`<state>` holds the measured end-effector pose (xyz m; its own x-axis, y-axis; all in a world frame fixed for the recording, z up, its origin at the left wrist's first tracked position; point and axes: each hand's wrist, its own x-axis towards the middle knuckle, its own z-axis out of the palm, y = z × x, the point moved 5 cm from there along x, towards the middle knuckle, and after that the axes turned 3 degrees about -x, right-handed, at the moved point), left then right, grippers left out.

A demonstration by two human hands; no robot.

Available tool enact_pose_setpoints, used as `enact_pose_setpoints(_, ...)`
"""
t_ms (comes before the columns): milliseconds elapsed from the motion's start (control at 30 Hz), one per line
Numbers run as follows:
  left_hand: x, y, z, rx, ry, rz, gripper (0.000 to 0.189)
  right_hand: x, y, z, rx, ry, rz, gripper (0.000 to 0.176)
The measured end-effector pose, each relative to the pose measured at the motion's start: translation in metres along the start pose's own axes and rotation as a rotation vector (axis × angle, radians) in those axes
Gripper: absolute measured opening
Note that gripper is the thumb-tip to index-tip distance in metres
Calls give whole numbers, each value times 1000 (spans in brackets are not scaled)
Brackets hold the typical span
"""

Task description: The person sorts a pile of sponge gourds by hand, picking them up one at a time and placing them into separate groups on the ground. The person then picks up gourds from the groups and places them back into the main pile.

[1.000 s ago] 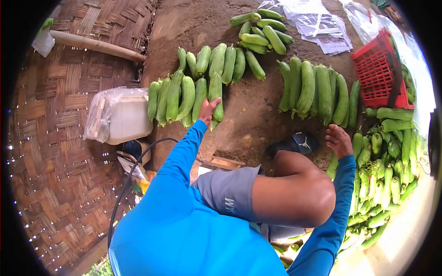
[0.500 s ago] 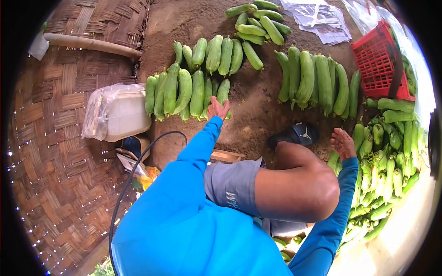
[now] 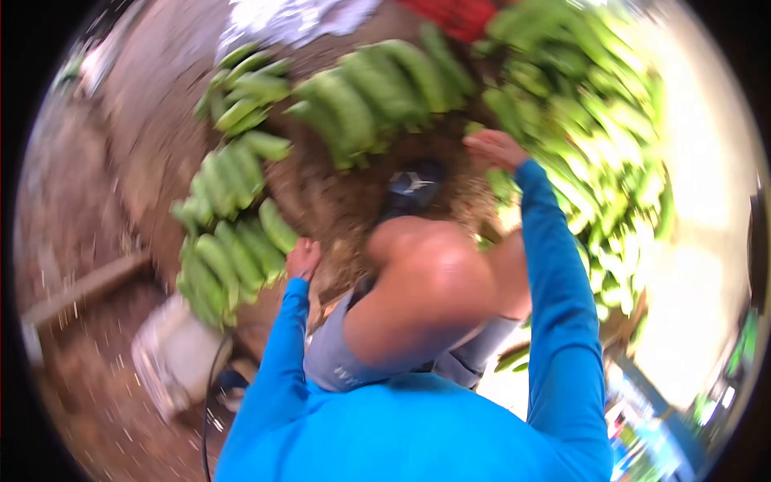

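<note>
Blurred by motion, my left hand [image 3: 303,259] is low over the soil at the right end of a row of green gourds [image 3: 227,261]; its fingers are smeared. My right hand [image 3: 495,149] hovers at the left edge of a big heap of green gourds [image 3: 594,128], and nothing clear shows in it; its finger positions are blurred. Between the hands, a dark sandal [image 3: 416,183] is on my foot. Beyond it lies another row of gourds [image 3: 369,92], side by side.
A small gourd pile [image 3: 245,88] lies at the upper left, near pale sheets [image 3: 297,18]. A red crate [image 3: 454,14] is at the top. A whitish container [image 3: 181,345] stands at the lower left, with a dark cable [image 3: 210,402] beside it.
The view has swung to the right, so the gourd rows and container appear further left and tilted. My left hand no longer overlaps the end gourd; my right hand is by the heap's upper part.
</note>
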<state>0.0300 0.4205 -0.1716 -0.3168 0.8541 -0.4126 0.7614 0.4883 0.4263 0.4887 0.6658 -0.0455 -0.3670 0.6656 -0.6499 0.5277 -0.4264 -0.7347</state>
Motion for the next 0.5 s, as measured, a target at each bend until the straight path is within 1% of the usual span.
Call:
enact_pose_setpoints(33,12,25,-3,-88,-28,39,35,-8,8,-7,-8,82,27,47)
enact_pose_setpoints(67,23,54,-12,-175,-54,64,33,-21,14,-13,13,160,2,47)
enact_pose_setpoints(100,34,84,-13,-213,-16,179,31,-35,19,-23,23,230,-28,47)
enact_pose_setpoints(133,43,124,-18,-251,-76,265,29,-48,34,-30,48,288,-15,47)
enact_pose_setpoints(200,57,205,-24,-367,-224,396,25,-74,62,-43,208,413,-99,47)
enact_pose_setpoints(233,59,246,-29,-357,-248,434,25,-92,73,-44,270,491,-75,46)
enact_pose_setpoints(300,45,341,-35,-363,-340,663,22,-123,99,-38,491,618,-105,45)
enact_pose_setpoints(333,41,377,-34,-355,-346,692,22,-135,113,-36,546,664,-102,42)
enact_pose_setpoints(400,26,442,-22,-240,-477,869,18,-159,138,-23,710,725,-82,35)
enact_pose_setpoints(433,25,467,-12,-233,-482,885,18,-169,147,-16,761,728,-16,32)
enact_pose_setpoints(500,12,518,4,-186,-459,1203,14,-183,170,-5,792,722,14,33)
